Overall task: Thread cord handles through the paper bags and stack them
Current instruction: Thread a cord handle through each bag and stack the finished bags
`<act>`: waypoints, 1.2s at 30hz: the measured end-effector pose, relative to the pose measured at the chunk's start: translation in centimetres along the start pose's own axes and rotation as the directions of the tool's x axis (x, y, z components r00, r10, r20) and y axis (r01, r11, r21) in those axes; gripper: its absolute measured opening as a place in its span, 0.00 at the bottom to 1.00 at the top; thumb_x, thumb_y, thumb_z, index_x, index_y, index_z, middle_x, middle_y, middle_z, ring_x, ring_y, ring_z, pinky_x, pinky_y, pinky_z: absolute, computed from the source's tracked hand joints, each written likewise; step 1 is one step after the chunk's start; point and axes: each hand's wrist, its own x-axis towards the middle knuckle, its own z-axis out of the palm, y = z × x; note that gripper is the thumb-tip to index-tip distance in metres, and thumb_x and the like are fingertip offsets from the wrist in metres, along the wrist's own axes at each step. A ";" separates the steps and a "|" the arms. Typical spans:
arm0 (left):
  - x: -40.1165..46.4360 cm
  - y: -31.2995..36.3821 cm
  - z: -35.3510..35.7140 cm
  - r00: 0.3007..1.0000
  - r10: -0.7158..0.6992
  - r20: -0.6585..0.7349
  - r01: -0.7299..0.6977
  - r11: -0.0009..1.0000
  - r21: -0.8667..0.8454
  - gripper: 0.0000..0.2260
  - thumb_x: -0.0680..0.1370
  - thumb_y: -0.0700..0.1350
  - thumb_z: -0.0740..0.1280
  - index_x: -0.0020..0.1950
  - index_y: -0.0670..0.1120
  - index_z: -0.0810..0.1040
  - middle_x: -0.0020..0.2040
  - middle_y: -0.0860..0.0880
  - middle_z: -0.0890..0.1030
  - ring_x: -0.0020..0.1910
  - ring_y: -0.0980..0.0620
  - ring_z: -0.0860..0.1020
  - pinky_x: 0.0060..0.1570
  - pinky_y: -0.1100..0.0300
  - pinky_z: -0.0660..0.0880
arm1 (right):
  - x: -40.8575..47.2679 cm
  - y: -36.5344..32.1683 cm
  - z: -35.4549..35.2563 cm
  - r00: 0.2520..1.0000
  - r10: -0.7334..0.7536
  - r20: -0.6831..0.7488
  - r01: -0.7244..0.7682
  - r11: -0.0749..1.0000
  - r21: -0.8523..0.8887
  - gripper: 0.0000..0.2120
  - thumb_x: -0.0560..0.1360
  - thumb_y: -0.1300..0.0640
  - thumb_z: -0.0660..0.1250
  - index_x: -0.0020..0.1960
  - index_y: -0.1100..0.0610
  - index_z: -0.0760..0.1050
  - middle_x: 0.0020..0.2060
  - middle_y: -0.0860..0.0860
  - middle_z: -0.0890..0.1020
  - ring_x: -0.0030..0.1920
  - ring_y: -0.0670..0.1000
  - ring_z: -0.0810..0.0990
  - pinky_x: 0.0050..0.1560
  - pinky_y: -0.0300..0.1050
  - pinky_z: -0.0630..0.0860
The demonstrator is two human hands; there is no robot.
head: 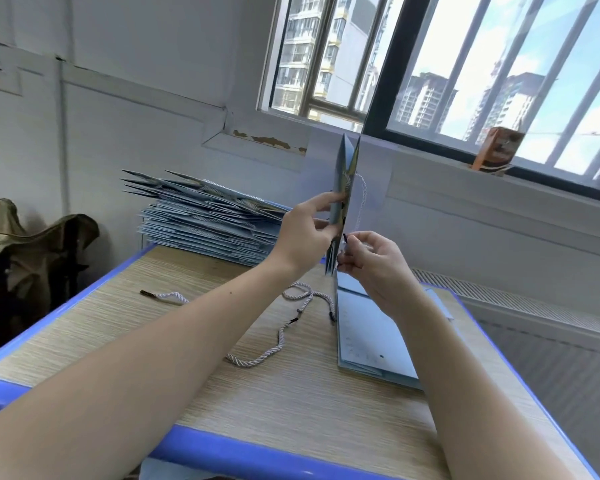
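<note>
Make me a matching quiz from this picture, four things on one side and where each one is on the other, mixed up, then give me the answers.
Things
1. Bag
2. Stack of finished bags
3. Loose cords
4. Orange carton

Places
A. On the windowsill
B. Lying on the table between the arms
C. Held upright, left hand gripping it, right hand pinching a cord end beside it
D. Piled at the table's far left end

Pairs: 1-C, 2-D, 3-B, 4-A
</note>
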 end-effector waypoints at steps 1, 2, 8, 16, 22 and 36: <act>0.0 0.0 0.0 1.000 -0.004 0.002 0.004 1.000 -0.005 0.19 0.78 0.34 0.68 0.67 0.49 0.78 0.57 0.49 0.82 0.45 0.51 0.85 0.52 0.53 0.82 | 0.0 0.1 -0.1 0.999 -0.040 -0.014 0.038 0.994 -0.101 0.05 0.83 0.63 0.61 0.50 0.62 0.74 0.32 0.53 0.79 0.35 0.51 0.80 0.41 0.46 0.80; 0.1 -0.1 0.0 1.000 -0.006 0.003 0.006 1.000 -0.013 0.19 0.79 0.34 0.68 0.67 0.49 0.78 0.57 0.49 0.82 0.45 0.50 0.85 0.51 0.53 0.82 | 0.0 0.3 -0.1 0.997 -0.078 -0.021 0.071 0.974 -0.214 0.06 0.83 0.62 0.61 0.49 0.61 0.74 0.31 0.52 0.79 0.34 0.51 0.80 0.42 0.48 0.80; 0.1 -0.2 0.0 1.000 -0.008 0.017 0.008 1.000 -0.027 0.20 0.78 0.33 0.67 0.67 0.49 0.78 0.56 0.49 0.83 0.43 0.50 0.85 0.50 0.53 0.82 | 0.1 0.5 -0.2 0.946 -0.321 0.033 0.258 0.693 -0.673 0.08 0.82 0.65 0.59 0.46 0.56 0.70 0.38 0.55 0.76 0.36 0.54 0.79 0.42 0.45 0.76; 0.0 -0.2 0.0 1.000 -0.004 0.021 0.004 1.000 -0.029 0.19 0.79 0.34 0.66 0.69 0.48 0.76 0.57 0.48 0.83 0.45 0.50 0.85 0.52 0.52 0.82 | 0.0 0.2 -0.2 0.880 -0.455 0.138 0.387 0.517 -0.764 0.09 0.79 0.71 0.61 0.49 0.58 0.72 0.42 0.54 0.73 0.39 0.54 0.75 0.37 0.30 0.68; -0.1 -0.2 0.2 1.000 0.002 0.025 -0.001 1.000 -0.018 0.19 0.79 0.34 0.66 0.69 0.48 0.77 0.57 0.48 0.83 0.45 0.49 0.85 0.51 0.52 0.82 | -0.2 0.4 -0.5 0.898 -0.415 0.145 0.345 0.463 -0.816 0.09 0.78 0.72 0.61 0.50 0.59 0.71 0.43 0.51 0.73 0.38 0.36 0.72 0.39 0.29 0.67; -0.1 -0.2 0.2 1.000 -0.007 0.022 0.007 1.000 -0.025 0.19 0.80 0.34 0.66 0.69 0.49 0.76 0.58 0.48 0.82 0.40 0.54 0.84 0.45 0.59 0.82 | -0.2 0.1 -0.4 0.833 -0.552 0.033 0.416 0.588 -0.694 0.04 0.80 0.63 0.64 0.46 0.58 0.74 0.34 0.52 0.81 0.36 0.52 0.80 0.38 0.35 0.73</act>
